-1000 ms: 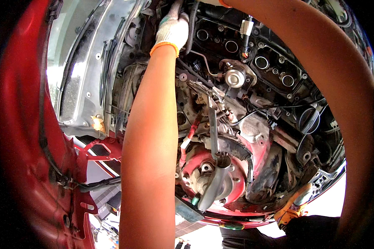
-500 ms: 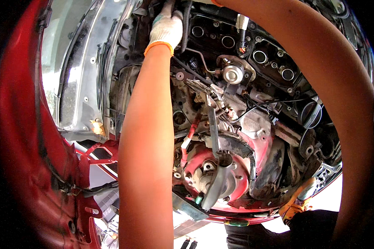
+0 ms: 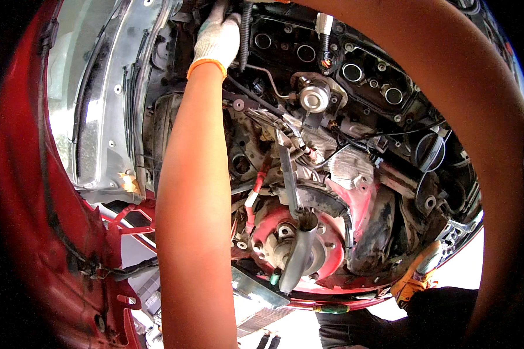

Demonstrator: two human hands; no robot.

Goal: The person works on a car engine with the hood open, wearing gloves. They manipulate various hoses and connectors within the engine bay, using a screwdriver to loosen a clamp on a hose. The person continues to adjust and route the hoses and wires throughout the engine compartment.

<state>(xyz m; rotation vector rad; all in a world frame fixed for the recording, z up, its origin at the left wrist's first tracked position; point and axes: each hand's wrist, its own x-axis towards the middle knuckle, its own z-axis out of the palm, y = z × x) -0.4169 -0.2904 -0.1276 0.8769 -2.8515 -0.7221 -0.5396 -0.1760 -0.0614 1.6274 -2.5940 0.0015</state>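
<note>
My left hand (image 3: 218, 39), in a white knit glove with an orange cuff, reaches into the back of the engine bay. It lies beside a black corrugated hose (image 3: 245, 36), and its fingers run toward the picture's upper edge, so what they touch is hidden. My right arm (image 3: 471, 87) arches over the bay from the right. Only a sliver of orange cuff shows at the top, and the right hand is beyond the frame. Below the hands is the black engine cover (image 3: 361, 55) with round openings, next to a silver round metal part (image 3: 315, 99).
A grey tube (image 3: 300, 256) leans over the red strut mount (image 3: 332, 256). An orange-and-grey glove (image 3: 416, 279) rests at the front right edge; whether a hand is in it, I cannot tell. The red raised panel (image 3: 23, 192) borders the left side. Loose cables (image 3: 431, 154) hang at right.
The whole view has shifted slightly, so the engine bay sits a little farther left. My left hand keeps its place beside the hose. Less of the right cuff shows.
</note>
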